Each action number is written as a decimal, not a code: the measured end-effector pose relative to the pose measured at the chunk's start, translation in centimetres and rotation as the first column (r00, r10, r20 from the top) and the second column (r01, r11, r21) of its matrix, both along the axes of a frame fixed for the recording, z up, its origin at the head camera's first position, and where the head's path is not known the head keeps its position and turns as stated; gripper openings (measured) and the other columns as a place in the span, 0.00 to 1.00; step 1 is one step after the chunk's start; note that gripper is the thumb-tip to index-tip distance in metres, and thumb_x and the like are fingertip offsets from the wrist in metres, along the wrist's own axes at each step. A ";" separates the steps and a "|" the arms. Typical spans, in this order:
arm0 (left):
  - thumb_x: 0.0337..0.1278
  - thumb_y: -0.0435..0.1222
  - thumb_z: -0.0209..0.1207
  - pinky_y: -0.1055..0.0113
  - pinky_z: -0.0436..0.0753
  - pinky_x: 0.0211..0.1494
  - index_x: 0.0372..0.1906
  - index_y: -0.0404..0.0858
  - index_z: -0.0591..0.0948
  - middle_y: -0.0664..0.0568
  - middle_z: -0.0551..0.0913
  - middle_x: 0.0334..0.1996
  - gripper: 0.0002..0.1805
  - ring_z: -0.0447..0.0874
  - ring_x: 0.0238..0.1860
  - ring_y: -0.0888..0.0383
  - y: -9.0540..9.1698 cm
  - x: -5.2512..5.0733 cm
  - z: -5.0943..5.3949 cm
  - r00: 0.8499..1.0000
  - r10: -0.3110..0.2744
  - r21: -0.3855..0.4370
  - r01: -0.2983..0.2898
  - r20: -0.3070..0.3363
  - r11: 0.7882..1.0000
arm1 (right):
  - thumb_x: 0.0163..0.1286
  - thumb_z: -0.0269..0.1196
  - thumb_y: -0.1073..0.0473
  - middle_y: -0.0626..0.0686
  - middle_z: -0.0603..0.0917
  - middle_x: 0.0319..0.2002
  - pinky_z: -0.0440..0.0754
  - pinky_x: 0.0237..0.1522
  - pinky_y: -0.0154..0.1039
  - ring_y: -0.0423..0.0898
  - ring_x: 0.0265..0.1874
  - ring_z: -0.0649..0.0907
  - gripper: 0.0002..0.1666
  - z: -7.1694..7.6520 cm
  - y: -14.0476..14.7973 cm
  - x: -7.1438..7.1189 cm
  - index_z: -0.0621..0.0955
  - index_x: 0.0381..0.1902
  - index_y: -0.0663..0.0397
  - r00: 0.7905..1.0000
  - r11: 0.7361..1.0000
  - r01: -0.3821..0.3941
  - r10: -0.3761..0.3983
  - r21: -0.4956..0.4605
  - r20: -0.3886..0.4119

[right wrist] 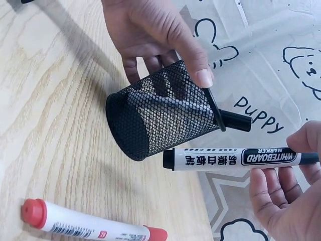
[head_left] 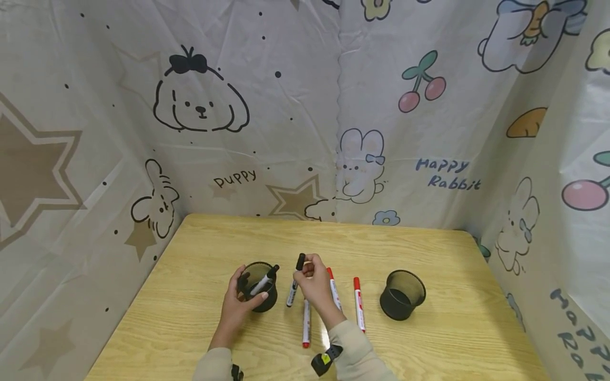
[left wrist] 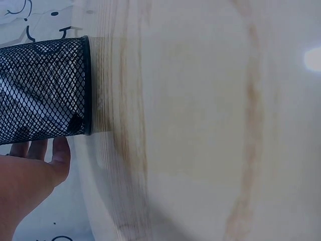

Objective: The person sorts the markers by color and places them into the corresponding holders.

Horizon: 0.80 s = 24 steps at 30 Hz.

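My left hand (head_left: 234, 307) grips a black mesh pen cup (head_left: 268, 302) on the left part of the table, thumb on the near side by the rim. A black-capped marker (head_left: 261, 284) leans inside this cup, its cap sticking out above the rim. Between thumb and fingers, my right hand (head_left: 315, 280) pinches a black whiteboard marker (right wrist: 220, 159) near its cap, tail end pointing down. That marker is just right of the cup and apart from it. In the left wrist view, the left fingers (left wrist: 61, 153) touch the mesh wall.
Three red markers lie on the wooden table (head_left: 214, 238): one (head_left: 306, 324) below the right hand, one (head_left: 332, 280) partly behind it, one (head_left: 359, 304) farther right. A second black mesh cup (head_left: 399, 307) stands to the right. Printed curtains (head_left: 295, 132) surround the table's back and sides.
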<state>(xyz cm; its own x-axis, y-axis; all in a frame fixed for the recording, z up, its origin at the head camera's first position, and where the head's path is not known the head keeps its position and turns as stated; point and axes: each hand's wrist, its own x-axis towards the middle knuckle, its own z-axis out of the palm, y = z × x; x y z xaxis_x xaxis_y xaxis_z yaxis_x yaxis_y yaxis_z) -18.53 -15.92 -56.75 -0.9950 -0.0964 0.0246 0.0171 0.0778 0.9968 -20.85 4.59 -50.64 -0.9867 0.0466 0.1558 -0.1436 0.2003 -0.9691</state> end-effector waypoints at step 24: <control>0.42 0.37 0.72 0.45 0.62 0.59 0.69 0.55 0.58 0.44 0.61 0.66 0.49 0.62 0.61 0.41 -0.3 0.2 0.1 1.000 -0.012 -0.001 0.012 0.001 1.000 | 0.58 0.58 0.74 0.54 0.74 0.32 0.81 0.34 0.44 0.47 0.32 0.75 0.11 4.8 -0.1 1.7 0.73 0.40 0.69 0.997 0.976 -0.037 0.020 -0.215 -0.080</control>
